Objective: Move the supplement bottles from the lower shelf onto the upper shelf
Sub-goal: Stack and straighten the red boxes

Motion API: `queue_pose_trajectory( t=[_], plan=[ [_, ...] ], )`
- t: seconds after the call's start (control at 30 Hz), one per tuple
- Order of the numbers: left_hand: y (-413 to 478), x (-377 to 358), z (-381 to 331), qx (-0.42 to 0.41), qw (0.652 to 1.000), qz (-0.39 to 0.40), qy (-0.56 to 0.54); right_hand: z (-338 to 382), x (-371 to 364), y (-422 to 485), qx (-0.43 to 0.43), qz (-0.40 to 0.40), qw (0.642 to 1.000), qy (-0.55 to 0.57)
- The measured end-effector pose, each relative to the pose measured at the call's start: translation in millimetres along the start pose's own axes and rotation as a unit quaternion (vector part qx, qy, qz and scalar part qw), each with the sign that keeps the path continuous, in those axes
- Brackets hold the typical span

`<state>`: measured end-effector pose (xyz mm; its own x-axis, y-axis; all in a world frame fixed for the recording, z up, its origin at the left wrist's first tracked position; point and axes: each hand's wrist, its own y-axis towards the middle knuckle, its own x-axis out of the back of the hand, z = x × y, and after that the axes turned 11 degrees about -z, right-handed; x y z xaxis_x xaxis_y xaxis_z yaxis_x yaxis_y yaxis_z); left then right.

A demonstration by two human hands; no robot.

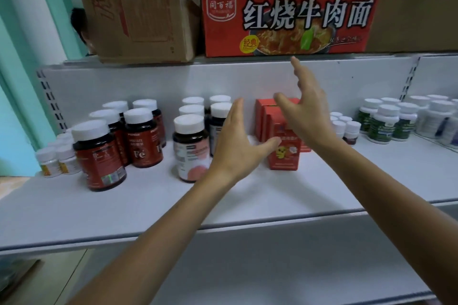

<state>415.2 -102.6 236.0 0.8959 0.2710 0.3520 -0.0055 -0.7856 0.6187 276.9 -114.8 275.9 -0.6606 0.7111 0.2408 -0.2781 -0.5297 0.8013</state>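
Bottles (141, 136) stand in clusters on the upper shelf (148, 208): dark red-label ones at left, a pink-label one (189, 148) just beside my left hand (235, 146), green-label ones (383, 124) off to the right, and small white-capped ones at both ends. My left hand is flat, fingers straight and together, thumb spread wide, and it holds nothing. The thumb lies in front of the nearest red box (285, 156); I cannot tell whether it touches. My right hand (304, 111) is raised above the boxes with its fingers fanned and loosely bent, also gripping nothing.

Of the lower shelf (297, 270) only a strip shows beneath my forearms, and I see no bottle on that strip; the rest is out of view. So I judge the job well along, perhaps close to done, with many bottles up here in tidy groups. With both hands free, either I am between trips or I am about to straighten what is here. What is left, if anything, sits below where I cannot see it.

Above, a noodle carton (290, 20) and a brown box (138, 7) fill the top shelf.
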Motion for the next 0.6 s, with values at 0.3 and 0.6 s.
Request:
queue_pose_trajectory(
  t=[0.3, 0.6],
  plan=[
    [24, -58, 10, 0.178, 0.983, 0.048, -0.011, -95, 21, 33, -0.121, 0.088, 0.989, 0.011],
    [33, -86, 13, 0.231, 0.968, 0.016, -0.096, -129, -3, 30, -0.309, 0.167, 0.915, 0.197]
  ],
)
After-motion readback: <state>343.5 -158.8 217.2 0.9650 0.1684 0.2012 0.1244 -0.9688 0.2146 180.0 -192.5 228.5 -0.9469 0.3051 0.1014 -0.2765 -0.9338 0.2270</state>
